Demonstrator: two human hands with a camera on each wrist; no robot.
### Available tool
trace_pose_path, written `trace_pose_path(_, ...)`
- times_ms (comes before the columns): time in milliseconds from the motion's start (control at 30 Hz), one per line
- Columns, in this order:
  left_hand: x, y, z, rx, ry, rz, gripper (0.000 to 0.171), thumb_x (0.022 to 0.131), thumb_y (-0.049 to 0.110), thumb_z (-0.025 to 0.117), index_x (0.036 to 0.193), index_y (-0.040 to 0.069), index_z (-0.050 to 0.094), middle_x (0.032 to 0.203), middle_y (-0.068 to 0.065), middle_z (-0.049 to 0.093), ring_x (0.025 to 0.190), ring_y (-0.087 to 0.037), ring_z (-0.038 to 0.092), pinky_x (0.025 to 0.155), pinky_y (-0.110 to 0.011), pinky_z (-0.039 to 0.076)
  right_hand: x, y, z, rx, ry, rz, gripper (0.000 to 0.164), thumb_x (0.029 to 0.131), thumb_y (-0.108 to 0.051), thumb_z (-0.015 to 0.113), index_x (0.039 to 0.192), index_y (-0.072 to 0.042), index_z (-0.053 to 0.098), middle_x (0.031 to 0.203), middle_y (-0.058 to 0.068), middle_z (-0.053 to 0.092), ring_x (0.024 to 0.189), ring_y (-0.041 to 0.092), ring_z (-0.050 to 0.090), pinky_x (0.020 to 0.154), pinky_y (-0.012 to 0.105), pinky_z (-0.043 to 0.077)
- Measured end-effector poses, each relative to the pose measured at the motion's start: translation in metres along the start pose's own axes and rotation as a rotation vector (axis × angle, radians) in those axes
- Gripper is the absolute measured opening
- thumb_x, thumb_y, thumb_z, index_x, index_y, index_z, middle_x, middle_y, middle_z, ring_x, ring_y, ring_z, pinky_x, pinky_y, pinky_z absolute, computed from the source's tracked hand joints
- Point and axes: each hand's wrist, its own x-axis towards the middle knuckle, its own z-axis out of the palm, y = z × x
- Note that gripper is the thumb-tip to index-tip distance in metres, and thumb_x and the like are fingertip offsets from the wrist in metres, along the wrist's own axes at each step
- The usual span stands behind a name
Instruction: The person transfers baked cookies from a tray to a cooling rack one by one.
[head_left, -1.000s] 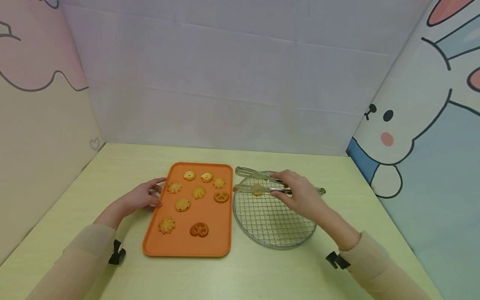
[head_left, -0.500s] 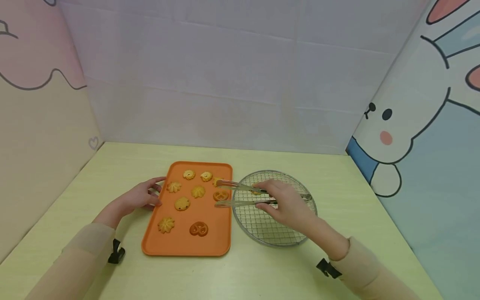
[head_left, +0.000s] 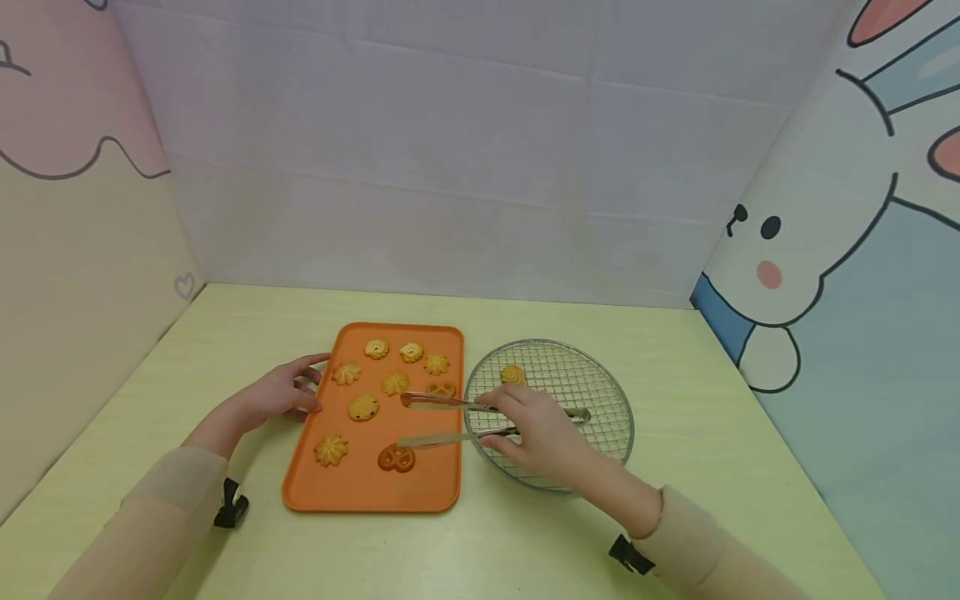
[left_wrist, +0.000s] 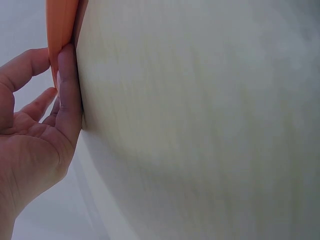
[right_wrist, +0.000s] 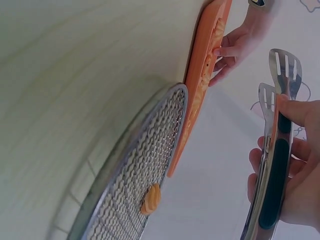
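Observation:
My left hand (head_left: pixel 277 393) holds the left rim of an orange tray (head_left: pixel 420 493), with the thumb and fingertips at its edge in the left wrist view. Slotted metal tongs (right_wrist: pixel 272 200) with dark green grips are in my right hand (head_left: pixel 528 429), thumb on one arm and fingers on the other. Their arms stand apart with nothing between the tips, which overlap the tray's right half. One tip lies over the edge of the front pretzel-shaped cookie (head_left: pixel 395 459); the other partly covers another pretzel cookie (head_left: pixel 442 388). Several flower-shaped cookies (head_left: pixel 331 450) and a round dotted cookie (head_left: pixel 363 407) lie there too.
A round wire cooling rack (head_left: pixel 577 367) stands right of the tray, beneath my right hand. One swirled cookie (head_left: pixel 513 375) sits on its far left part. Printed cloth walls (head_left: pixel 480 167) enclose the pale wooden table (head_left: pixel 525 550) at the back and sides.
My right hand has moved left and toward me, carrying the tongs from over the rack to over the tray. The left hand stays at the tray's rim.

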Motion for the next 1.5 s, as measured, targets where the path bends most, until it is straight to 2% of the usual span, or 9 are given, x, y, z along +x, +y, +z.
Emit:
trace_pose_path(267,0.000,0.000,-0.001,0.001,0.000,0.000,0.086,0.081,0.003,0.068,0.150,0.006,0.016,0.116,-0.017,0.036,0.085,-0.020,0.053,0.068,-0.034,0.055,0.000,-0.008,0.016,-0.011,-0.114,0.103,0.044,0.083,-0.038,0.070,0.122,-0.021,0.059,0.113,-0.007,0.061,0.103,0.013,0.058,0.079,0.033,0.046)
trace_pose_path(467,-0.002,0.002,0.001,-0.005,-0.009,0.010,0.086,0.082,0.004,0.068,0.150,0.004,0.015,0.117,-0.019,0.035,0.085,-0.020,0.053,0.067,-0.034,0.055,0.000,-0.016,0.025,-0.036,-0.153,0.137,0.041,0.082,-0.038,0.071,0.118,-0.021,0.061,0.109,-0.007,0.062,0.101,0.013,0.058,0.075,0.033,0.045)
trace_pose_path(733,-0.002,0.003,0.000,-0.002,-0.007,0.008,0.086,0.082,0.004,0.068,0.150,0.005,0.015,0.117,-0.017,0.035,0.086,-0.019,0.053,0.068,-0.033,0.055,0.001,-0.022,0.034,-0.094,-0.161,0.160,0.038,0.083,-0.039,0.070,0.115,-0.020,0.062,0.104,-0.006,0.062,0.093,0.014,0.060,0.069,0.033,0.044)
trace_pose_path(967,-0.001,0.002,0.001,0.000,-0.006,0.005,0.086,0.082,0.004,0.068,0.150,0.005,0.015,0.117,-0.017,0.035,0.086,-0.020,0.053,0.067,-0.033,0.055,0.004,-0.027,0.039,-0.127,-0.246,0.193,0.037,0.083,-0.040,0.069,0.114,-0.020,0.062,0.104,-0.006,0.061,0.093,0.016,0.060,0.069,0.032,0.043)
trace_pose_path(1100,-0.001,0.001,0.000,0.009,0.001,-0.001,0.086,0.082,0.004,0.068,0.150,0.005,0.016,0.117,-0.017,0.035,0.086,-0.021,0.053,0.068,-0.033,0.055,0.004,-0.027,0.041,-0.138,-0.266,0.195,0.038,0.083,-0.040,0.070,0.114,-0.020,0.062,0.101,-0.007,0.061,0.091,0.014,0.059,0.068,0.030,0.043)
trace_pose_path(1300,0.000,-0.001,-0.001,0.011,0.004,-0.001,0.087,0.081,0.004,0.068,0.150,0.006,0.016,0.118,-0.017,0.035,0.086,-0.021,0.052,0.068,-0.033,0.055,0.004,-0.028,0.042,-0.101,-0.279,0.194,0.035,0.083,-0.037,0.071,0.112,-0.019,0.061,0.100,-0.006,0.062,0.089,0.015,0.060,0.068,0.032,0.046)
trace_pose_path(1500,0.001,-0.002,-0.001,-0.001,0.002,0.002,0.087,0.081,0.004,0.068,0.150,0.006,0.016,0.118,-0.018,0.035,0.087,-0.021,0.053,0.069,-0.034,0.055,0.005,-0.025,0.042,-0.055,-0.293,0.175,0.033,0.083,-0.034,0.071,0.110,-0.018,0.061,0.099,-0.006,0.062,0.086,0.012,0.060,0.063,0.027,0.045)
